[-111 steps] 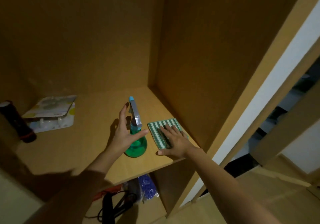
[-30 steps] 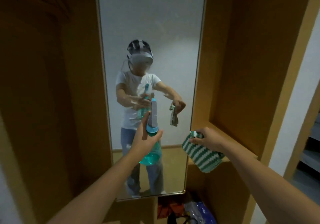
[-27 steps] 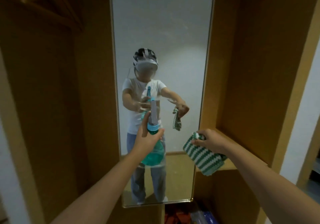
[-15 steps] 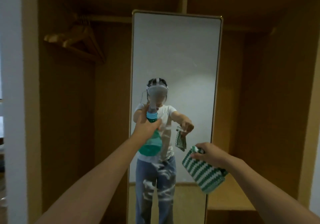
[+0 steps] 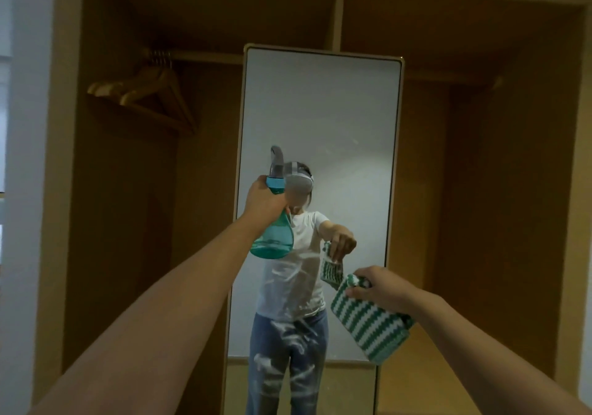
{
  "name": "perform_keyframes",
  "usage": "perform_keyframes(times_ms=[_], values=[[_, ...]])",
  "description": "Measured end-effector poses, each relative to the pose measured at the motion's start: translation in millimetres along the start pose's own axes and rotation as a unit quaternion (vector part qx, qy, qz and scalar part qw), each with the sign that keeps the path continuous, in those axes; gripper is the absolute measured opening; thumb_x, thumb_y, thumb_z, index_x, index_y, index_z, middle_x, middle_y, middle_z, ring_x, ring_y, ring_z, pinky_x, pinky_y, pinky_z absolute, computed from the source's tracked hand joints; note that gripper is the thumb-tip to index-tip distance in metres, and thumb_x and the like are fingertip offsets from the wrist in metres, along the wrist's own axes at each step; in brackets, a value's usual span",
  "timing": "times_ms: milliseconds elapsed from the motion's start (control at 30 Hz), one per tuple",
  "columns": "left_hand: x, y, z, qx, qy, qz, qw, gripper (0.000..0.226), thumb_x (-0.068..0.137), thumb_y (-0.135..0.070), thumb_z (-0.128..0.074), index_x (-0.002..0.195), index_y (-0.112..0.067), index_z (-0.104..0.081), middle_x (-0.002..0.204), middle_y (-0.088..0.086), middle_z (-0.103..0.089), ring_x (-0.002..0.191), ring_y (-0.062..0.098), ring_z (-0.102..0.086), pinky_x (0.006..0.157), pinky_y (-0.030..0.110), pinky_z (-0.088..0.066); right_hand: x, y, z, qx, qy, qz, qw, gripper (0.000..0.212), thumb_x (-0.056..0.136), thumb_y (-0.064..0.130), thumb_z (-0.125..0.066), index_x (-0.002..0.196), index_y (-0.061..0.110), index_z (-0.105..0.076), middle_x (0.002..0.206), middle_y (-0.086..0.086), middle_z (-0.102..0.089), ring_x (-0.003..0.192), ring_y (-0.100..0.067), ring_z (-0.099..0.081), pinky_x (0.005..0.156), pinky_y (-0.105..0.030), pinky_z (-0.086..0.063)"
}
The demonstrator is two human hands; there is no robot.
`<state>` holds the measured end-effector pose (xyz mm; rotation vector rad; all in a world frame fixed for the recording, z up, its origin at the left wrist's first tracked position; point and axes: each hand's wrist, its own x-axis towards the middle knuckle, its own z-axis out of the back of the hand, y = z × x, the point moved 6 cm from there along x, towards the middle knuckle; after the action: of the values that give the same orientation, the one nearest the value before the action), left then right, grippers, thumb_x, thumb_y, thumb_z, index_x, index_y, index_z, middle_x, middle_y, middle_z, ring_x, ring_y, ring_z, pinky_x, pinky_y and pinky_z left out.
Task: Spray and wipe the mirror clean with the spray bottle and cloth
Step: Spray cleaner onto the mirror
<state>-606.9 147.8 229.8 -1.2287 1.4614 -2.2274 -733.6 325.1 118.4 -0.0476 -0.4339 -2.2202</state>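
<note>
A tall framed mirror point(image 5: 336, 119) stands upright in the middle of a wooden wardrobe. Wet streaks and droplets point(image 5: 288, 334) cover its lower half. My left hand point(image 5: 264, 201) grips the neck of a teal spray bottle point(image 5: 272, 238) with a grey trigger head, raised in front of the mirror's middle and pointed at the glass. My right hand point(image 5: 376, 286) holds a green and white striped cloth point(image 5: 368, 325) by its top edge, lower right, hanging just before the mirror's right frame. The mirror reflects a person with the bottle and cloth.
Several wooden hangers point(image 5: 144, 97) hang on a rail in the left wardrobe bay. A wooden shelf point(image 5: 426, 350) lies low in the right bay behind the cloth. A white wall edge point(image 5: 19, 158) borders the left side.
I lifted bottle and cloth from the shelf and faced the mirror. In the last second the bottle rose higher on the glass and wet streaks appeared on the lower mirror.
</note>
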Motion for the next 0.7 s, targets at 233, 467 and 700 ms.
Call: perform_keyframes(times_ms=[233, 467, 700], values=[[-3, 9, -29, 0.01, 0.066, 0.016, 0.998, 0.044, 0.069, -0.022, -0.066, 0.11, -0.012, -0.053, 0.09, 0.015, -0.062, 0.078, 0.028, -0.061, 0.079, 0.042, -0.055, -8, -14, 1, -0.001, -0.002, 0.001, 1.0, 0.02, 0.092, 0.042, -0.053, 0.076, 0.033, -0.046, 0.076, 0.01, -0.054, 0.066, -0.006, -0.052, 0.06, -0.023, -0.039], [-20, -11, -83, 0.031, 0.1, 0.031, 0.994, 0.014, 0.076, -0.014, -0.061, 0.069, -0.011, -0.049, 0.065, 0.006, -0.052, 0.055, 0.016, -0.049, 0.044, 0.012, -0.044, -23, -32, 0, -0.009, -0.002, -0.026, 1.0, 0.017, 0.092, 0.042, -0.051, 0.089, 0.025, -0.051, 0.081, 0.009, -0.055, 0.07, -0.004, -0.053, 0.063, -0.02, -0.041], [-13, -38, -118, -0.035, 0.142, -0.005, 0.989, 0.016, 0.079, -0.006, -0.057, 0.091, -0.007, -0.047, 0.069, 0.004, -0.054, 0.06, 0.013, -0.055, 0.058, 0.023, -0.047, -38, -48, 9, -0.004, -0.007, -0.053, 0.999, 0.029, 0.092, 0.042, -0.052, 0.098, 0.014, -0.058, 0.088, -0.002, -0.06, 0.077, -0.014, -0.057, 0.066, -0.027, -0.042]])
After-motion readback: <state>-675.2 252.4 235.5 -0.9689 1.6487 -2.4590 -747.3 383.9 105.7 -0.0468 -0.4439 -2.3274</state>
